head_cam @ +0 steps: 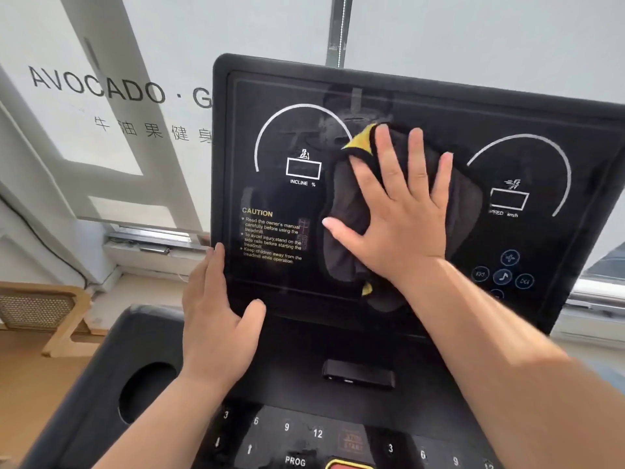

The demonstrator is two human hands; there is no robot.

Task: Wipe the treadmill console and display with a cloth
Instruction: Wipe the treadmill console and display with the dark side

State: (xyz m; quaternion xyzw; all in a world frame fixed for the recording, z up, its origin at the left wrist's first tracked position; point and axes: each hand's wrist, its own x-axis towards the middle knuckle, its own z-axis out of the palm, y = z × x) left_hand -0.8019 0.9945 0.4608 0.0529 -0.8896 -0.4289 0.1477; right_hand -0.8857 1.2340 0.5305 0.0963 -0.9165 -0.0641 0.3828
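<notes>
The right hand [402, 211] lies flat with its fingers spread wide and presses a dark cloth [341, 194] with yellow trim against the middle of the treadmill's black display panel [270, 93]. The cloth sits between the two white arcs, and its yellow corner is turned up just beside the left arc. The left hand [213, 319] rests at the lower left edge of the panel: its fingers are straight along the edge, its thumb lies on the front face, and it holds nothing. On both sides of the cloth the panel is uncovered, to the rounded top left corner on one side and toward the right edge, which leaves the view, on the other. Under the left arc stands "INCLINE %" [302, 182], under the right arc "SPEED km/h" [504, 214]. Yellow print titled "CAUTION" [257, 212] tells to read the owner's manual, to stand on the side rails and to keep children away. A group of round blue buttons [503, 275] has a music note at its centre. On the console deck [297, 360] below are the numbers 3, 6, 9, 12 and the word "PROG" [295, 461]. A round cup holder [147, 390] is sunk into the left of the deck; its inside is too dark to tell any content. The wall behind reads "AVOCADO · G" [98, 86] above a line of Chinese characters.
</notes>
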